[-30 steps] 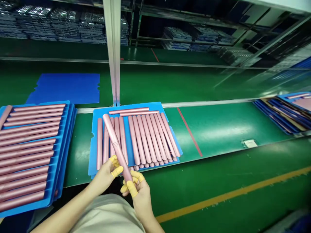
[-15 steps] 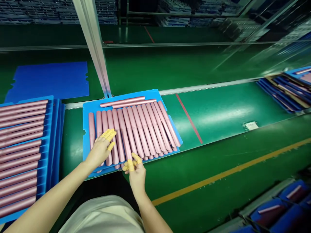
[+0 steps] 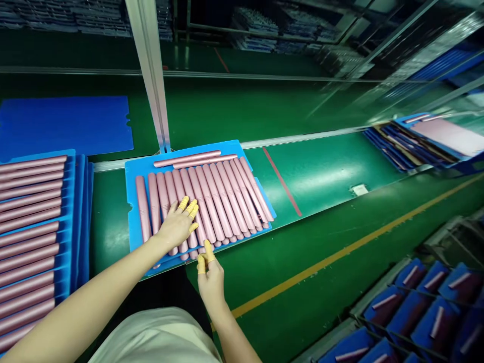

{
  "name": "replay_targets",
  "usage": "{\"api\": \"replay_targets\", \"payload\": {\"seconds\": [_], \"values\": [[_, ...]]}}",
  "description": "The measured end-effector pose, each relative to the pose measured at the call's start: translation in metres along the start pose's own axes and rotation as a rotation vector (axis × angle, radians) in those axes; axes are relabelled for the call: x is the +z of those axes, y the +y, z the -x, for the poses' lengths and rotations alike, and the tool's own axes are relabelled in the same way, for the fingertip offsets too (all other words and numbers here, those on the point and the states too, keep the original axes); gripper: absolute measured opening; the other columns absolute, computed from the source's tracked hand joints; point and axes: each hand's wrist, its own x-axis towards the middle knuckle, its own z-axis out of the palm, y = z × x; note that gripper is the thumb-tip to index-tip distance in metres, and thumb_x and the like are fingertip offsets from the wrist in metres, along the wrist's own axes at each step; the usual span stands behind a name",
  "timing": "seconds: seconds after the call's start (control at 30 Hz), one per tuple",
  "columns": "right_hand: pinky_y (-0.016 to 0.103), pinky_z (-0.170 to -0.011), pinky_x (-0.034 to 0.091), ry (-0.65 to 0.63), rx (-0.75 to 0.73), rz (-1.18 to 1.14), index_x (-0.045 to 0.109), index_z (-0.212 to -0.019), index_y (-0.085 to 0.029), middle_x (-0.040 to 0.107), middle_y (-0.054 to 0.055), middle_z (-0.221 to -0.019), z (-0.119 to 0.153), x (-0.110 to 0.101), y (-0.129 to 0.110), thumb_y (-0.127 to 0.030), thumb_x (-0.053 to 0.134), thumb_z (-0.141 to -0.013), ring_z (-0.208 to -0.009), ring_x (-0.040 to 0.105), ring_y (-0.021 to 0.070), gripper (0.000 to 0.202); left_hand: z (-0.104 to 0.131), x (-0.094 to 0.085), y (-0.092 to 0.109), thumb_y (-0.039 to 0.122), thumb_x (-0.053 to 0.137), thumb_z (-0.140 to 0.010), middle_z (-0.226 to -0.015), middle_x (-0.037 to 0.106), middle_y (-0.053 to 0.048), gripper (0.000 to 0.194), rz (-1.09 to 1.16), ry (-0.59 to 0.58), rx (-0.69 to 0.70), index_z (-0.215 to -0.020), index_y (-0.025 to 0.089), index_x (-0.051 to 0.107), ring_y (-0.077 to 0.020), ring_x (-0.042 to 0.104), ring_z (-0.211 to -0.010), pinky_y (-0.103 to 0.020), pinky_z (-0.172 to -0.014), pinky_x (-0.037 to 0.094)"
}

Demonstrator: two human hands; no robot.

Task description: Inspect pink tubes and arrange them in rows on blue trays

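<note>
Pink metallic tubes [image 3: 227, 201] lie side by side in a row on a blue plastic sheet [image 3: 132, 222], with two more tubes [image 3: 204, 160] crosswise along its far edge. Tube ends from a lower layer show at the near edge. My left hand [image 3: 179, 227], yellow finger cots on its fingertips, rests spread over the left-middle tubes and holds none. At the near ends of the middle tubes is my right hand [image 3: 212, 280], also in yellow finger cots. Its fingers are apart, one tip touching or very near a tube end, and nothing shows in its grasp.
Left stands a stack of blue sheets [image 3: 81, 217] bearing more pink tubes. A flat blue sheet [image 3: 64, 123] lies beyond, beside a metal post [image 3: 153, 91]. Stacked sheets [image 3: 401, 146] and a small white piece [image 3: 359, 190] are rightward. Racked blue sheets [image 3: 401, 312] fill the lower right.
My left hand has moved right across the tubes, its fingers spread. My right hand has drawn slightly back, its fingers opening at the tube ends. The view has turned a little rightward.
</note>
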Motion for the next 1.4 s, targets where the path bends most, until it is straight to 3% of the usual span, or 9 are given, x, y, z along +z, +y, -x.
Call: {"api": "replay_targets", "payload": {"seconds": [0.17,0.27,0.4,0.57,0.77,0.93,1.13,1.27,1.4], "values": [[0.031,-0.074,0.055,0.12,-0.083,0.096,0.052,-0.127,-0.013,0.067,0.012,-0.097,0.004,0.005,-0.001,-0.024,0.043,-0.088,-0.083,0.065,0.0179,0.041,0.021,-0.014,-0.006,0.03,0.05,-0.085,-0.144,0.038,-0.015,0.05,0.035,0.074,-0.039,-0.131,0.011,0.047,-0.0324,0.026,-0.136,-0.053,-0.11,0.02],[0.038,-0.084,0.053,0.184,-0.078,0.108,0.056,-0.122,-0.012,0.06,0.018,-0.114,0.004,0.011,0.0,-0.027,0.044,-0.089,-0.099,0.062,0.0219,0.039,0.05,-0.023,-0.015,0.032,0.045,-0.088,-0.144,0.038,-0.016,0.051,0.069,0.144,-0.103,-0.134,0.012,0.043,-0.0297,0.028,-0.136,-0.051,-0.109,0.025],[0.041,-0.089,0.05,0.176,-0.065,0.076,0.059,-0.119,-0.01,0.06,0.019,-0.114,0.0,0.02,-0.002,-0.029,0.044,-0.088,-0.106,0.059,0.0237,0.039,0.095,-0.029,-0.035,0.035,0.04,-0.089,-0.144,0.039,-0.017,0.05,0.125,0.222,-0.188,-0.135,0.013,0.041,-0.028,0.03,-0.135,-0.049,-0.106,0.032],[0.043,-0.091,0.049,0.173,-0.018,0.036,0.06,-0.116,-0.01,0.061,0.019,-0.112,0.001,0.024,-0.004,-0.031,0.047,-0.086,-0.105,0.059,0.0249,0.039,0.138,-0.026,-0.063,0.034,0.043,-0.088,-0.141,0.043,-0.017,0.049,0.194,0.289,-0.238,-0.133,0.015,0.043,-0.0282,0.032,-0.134,-0.049,-0.105,0.034],[0.034,-0.077,0.055,0.129,-0.011,0.04,0.061,-0.115,-0.014,0.063,0.015,-0.105,0.024,0.028,-0.001,-0.026,0.046,-0.085,-0.092,0.063,0.0207,0.036,0.161,-0.009,-0.082,0.039,0.042,-0.087,-0.138,0.046,-0.015,0.049,0.289,0.43,-0.252,-0.13,0.016,0.045,-0.0275,0.034,-0.133,-0.05,-0.105,0.035],[0.035,-0.078,0.055,0.103,-0.033,0.049,0.062,-0.113,-0.015,0.063,0.015,-0.107,0.023,0.038,-0.008,-0.026,0.047,-0.084,-0.094,0.063,0.0217,0.035,0.166,0.0,-0.083,0.039,0.041,-0.088,-0.138,0.046,-0.017,0.05,0.301,0.419,-0.231,-0.129,0.011,0.047,-0.0288,0.036,-0.132,-0.049,-0.106,0.036],[0.033,-0.073,0.057,0.029,-0.112,-0.03,0.061,-0.117,-0.016,0.066,0.012,-0.099,0.014,0.033,-0.011,-0.025,0.048,-0.085,-0.085,0.065,0.0199,0.036,0.146,-0.011,-0.069,0.036,0.041,-0.089,-0.138,0.046,-0.016,0.049,0.244,0.408,-0.196,-0.131,0.012,0.045,-0.0278,0.037,-0.131,-0.048,-0.105,0.037],[0.031,-0.067,0.057,0.031,-0.197,-0.044,0.064,-0.111,-0.021,0.068,0.008,-0.092,0.013,0.013,0.005,-0.022,0.048,-0.086,-0.077,0.065,0.0182,0.03,0.121,-0.017,-0.051,0.033,0.041,-0.089,-0.14,0.045,-0.013,0.047,0.175,0.417,-0.151,-0.133,0.016,0.044,-0.026,0.033,-0.134,-0.047,-0.107,0.036],[0.028,-0.062,0.056,0.056,-0.316,-0.04,0.064,-0.109,-0.023,0.067,0.005,-0.085,0.001,-0.032,0.029,-0.017,0.044,-0.088,-0.071,0.064,0.0154,0.03,0.087,-0.013,-0.023,0.03,0.042,-0.089,-0.14,0.045,-0.012,0.048,0.096,0.386,-0.166,-0.134,0.014,0.042,-0.0262,0.032,-0.134,-0.047,-0.107,0.036]]}}
